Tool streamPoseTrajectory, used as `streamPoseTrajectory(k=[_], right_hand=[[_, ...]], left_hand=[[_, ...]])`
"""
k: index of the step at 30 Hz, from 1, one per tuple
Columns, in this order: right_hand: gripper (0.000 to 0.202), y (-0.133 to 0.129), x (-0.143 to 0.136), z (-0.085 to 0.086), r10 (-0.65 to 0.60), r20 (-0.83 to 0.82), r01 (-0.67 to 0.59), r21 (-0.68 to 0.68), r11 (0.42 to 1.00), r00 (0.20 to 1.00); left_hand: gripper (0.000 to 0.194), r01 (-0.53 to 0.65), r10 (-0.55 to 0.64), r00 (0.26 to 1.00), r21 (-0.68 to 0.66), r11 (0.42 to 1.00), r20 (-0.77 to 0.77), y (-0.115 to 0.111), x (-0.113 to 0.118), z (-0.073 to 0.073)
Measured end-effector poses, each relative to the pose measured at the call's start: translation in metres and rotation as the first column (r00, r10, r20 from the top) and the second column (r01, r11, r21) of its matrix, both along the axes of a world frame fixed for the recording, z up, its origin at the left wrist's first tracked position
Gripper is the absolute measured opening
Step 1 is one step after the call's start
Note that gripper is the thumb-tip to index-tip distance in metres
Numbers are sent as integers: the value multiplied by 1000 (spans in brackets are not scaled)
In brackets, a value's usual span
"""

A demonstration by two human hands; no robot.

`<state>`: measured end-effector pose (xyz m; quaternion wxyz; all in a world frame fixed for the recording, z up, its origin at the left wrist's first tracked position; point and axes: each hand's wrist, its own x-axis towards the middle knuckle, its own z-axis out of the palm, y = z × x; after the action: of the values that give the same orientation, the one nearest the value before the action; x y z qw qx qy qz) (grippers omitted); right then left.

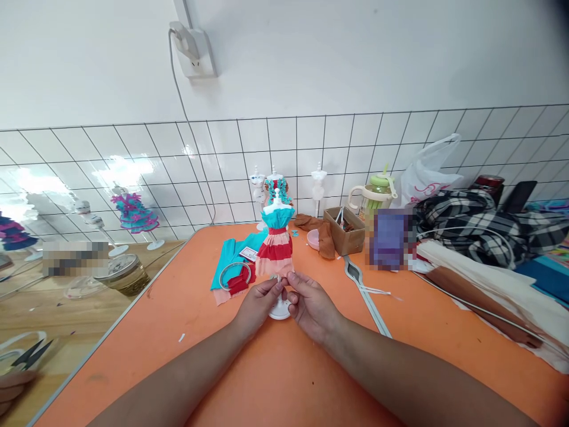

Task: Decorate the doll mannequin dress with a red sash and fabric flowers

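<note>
A small white mannequin stands upright on a round white base at the middle of the orange table. It wears a miniature dress with a turquoise top and a skirt banded in pink and red. My left hand pinches the skirt's lower hem from the left, fingers closed. From the right, my right hand pinches the same hem between thumb and forefinger, its other fingers curled. The two hands almost meet in front of the stand. Behind and left lie folded turquoise and red fabrics with a metal ring.
Behind stand a bare mannequin, a brown box and a green-lidded jug. A grey strap and piled cloths lie right. At far left, another person's hand holds scissors near a jar.
</note>
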<state>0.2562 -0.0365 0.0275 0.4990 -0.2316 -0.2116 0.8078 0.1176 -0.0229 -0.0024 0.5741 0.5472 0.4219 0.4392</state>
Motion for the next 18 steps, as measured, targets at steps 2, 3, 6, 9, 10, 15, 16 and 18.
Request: streamPoseTrajectory(k=[2, 3, 6, 9, 10, 15, 16, 18], right_hand=[[26, 0, 0, 0, -15, 20, 14, 18, 1000, 1000], [26, -1, 1, 0, -17, 25, 17, 29, 999, 1000], [27, -1, 5, 3, -2, -8, 2, 65, 998, 1000], [26, -1, 9, 7, 51, -91, -47, 51, 998, 995], [24, 0, 11, 9, 61, -112, -58, 28, 998, 992], [25, 3, 11, 10, 25, -150, -35, -66, 997, 988], [26, 3, 11, 10, 17, -150, -29, -76, 997, 989], [29, 2, 10, 9, 0, -143, -14, -99, 995, 990]], left_hand=[[40, 4, -4, 1000, -9, 1000, -1, 0, -1, -1], [40, 12, -12, 1000, -17, 1000, 7, 0, -1, -1], [40, 31, -30, 1000, -26, 999, 7, 1, -3, -2], [39, 22, -21, 997, 16, 1000, -78, 2, -5, -3], [39, 16, -12, 994, 33, 999, -108, 2, -6, -3], [40, -5, 16, 986, 66, 998, -164, 2, -5, -2], [40, -5, 16, 986, 66, 998, -168, 1, -4, -1], [40, -10, 21, 985, 66, 998, -170, 0, -3, 0]])
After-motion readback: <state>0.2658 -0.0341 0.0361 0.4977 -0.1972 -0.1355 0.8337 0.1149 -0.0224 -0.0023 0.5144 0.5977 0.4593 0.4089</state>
